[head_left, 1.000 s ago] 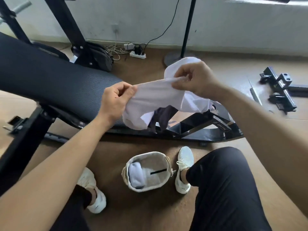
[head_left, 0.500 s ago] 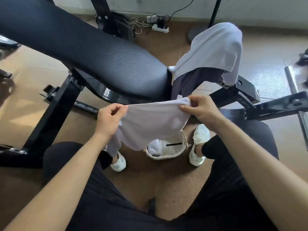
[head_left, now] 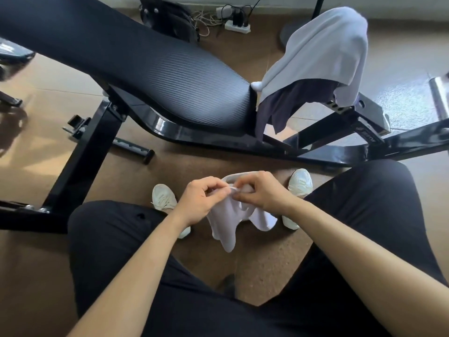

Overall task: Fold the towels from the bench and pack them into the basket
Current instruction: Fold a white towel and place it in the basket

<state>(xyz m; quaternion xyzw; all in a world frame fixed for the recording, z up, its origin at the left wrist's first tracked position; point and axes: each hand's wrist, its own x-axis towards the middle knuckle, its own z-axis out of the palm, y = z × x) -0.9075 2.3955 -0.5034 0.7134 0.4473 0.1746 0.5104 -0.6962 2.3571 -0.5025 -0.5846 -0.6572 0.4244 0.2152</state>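
Head view: the left hand [head_left: 201, 203] and right hand [head_left: 263, 193] meet above the floor between the white shoes [head_left: 164, 198], each pinching the top edge of a white towel [head_left: 228, 222] with closed fingers. The towel hangs crumpled below them. Just behind the hands, a curved strip of the basket [head_left: 239, 175] rim shows; the rest is hidden. Beyond the basket stands the black bench [head_left: 150, 76]. At the bench's right end, another white towel [head_left: 320, 54] drapes over a dark cloth [head_left: 298, 103].
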